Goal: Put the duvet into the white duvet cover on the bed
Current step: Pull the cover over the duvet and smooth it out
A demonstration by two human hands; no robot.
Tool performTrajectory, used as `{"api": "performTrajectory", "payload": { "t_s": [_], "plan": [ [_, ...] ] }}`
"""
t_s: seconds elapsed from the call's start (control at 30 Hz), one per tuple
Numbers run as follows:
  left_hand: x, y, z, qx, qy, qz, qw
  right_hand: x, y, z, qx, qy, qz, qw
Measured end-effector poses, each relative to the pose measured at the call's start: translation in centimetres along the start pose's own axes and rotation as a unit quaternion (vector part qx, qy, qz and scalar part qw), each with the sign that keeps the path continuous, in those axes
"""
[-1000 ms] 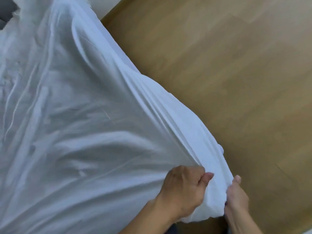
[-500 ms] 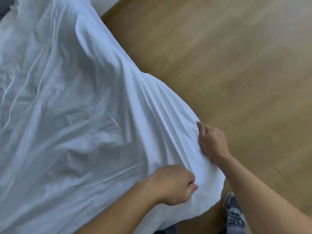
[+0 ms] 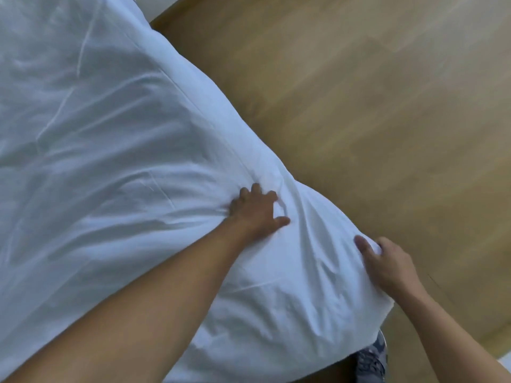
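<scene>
The white duvet cover [image 3: 116, 167] lies spread over the bed and fills the left of the view. It looks puffy, and the duvet itself is hidden under the fabric. My left hand [image 3: 255, 212] reaches out over the cover near its right edge, fingers curled into the cloth with creases running to them and the thumb spread aside. My right hand [image 3: 387, 265] holds the near right corner of the cover, with the thumb on top and the fingers wrapped round the edge.
Light wooden floor [image 3: 373, 120] runs along the right side of the bed. A grey patterned shoe [image 3: 372, 360] shows below the cover's near corner. A strip of white wall or skirting [image 3: 154, 6] is at the top.
My left hand has let go near the corner and moved forward onto the cover. My right hand has drawn back from the side edge to the near corner. The cover lies flatter.
</scene>
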State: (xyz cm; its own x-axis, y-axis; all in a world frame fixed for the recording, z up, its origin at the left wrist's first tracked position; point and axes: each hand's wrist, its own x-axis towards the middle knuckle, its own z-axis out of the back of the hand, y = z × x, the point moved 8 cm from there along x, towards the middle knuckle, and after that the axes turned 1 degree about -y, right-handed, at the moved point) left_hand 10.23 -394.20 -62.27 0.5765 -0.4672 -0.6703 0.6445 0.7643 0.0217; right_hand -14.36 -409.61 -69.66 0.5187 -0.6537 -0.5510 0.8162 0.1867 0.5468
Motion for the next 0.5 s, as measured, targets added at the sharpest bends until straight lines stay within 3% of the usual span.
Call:
{"api": "performTrajectory", "payload": {
  "t_s": [0.1,0.17,0.23,0.3,0.37,0.5],
  "plan": [
    [-0.2,-1.7,-0.8,0.004,-0.049,-0.02,0.999,-0.3,-1.6,2.3,-0.036,-0.055,0.026,0.997],
    [-0.8,-2.1,-0.1,0.0,-0.129,-0.048,0.991,-1.5,-7.3,4.6,-0.065,-0.105,-0.068,0.99],
    [-1.5,-1.4,-0.6,0.016,-0.145,-0.043,0.988,-3.0,-10.3,3.2,-0.098,-0.037,-0.152,0.983],
    [-2.0,-0.6,-2.4,0.03,-0.097,-0.027,0.994,-3.0,-8.7,-0.6,-0.09,0.061,-0.14,0.984],
    [-2.2,-0.3,-3.3,0.032,-0.09,-0.035,0.995,-2.7,-5.7,-3.0,-0.052,0.087,-0.117,0.988],
    [-3.9,-0.8,-4.9,0.031,-0.091,-0.051,0.994,-2.5,0.8,-2.7,-0.032,-0.018,-0.039,0.999]
  ]
}}
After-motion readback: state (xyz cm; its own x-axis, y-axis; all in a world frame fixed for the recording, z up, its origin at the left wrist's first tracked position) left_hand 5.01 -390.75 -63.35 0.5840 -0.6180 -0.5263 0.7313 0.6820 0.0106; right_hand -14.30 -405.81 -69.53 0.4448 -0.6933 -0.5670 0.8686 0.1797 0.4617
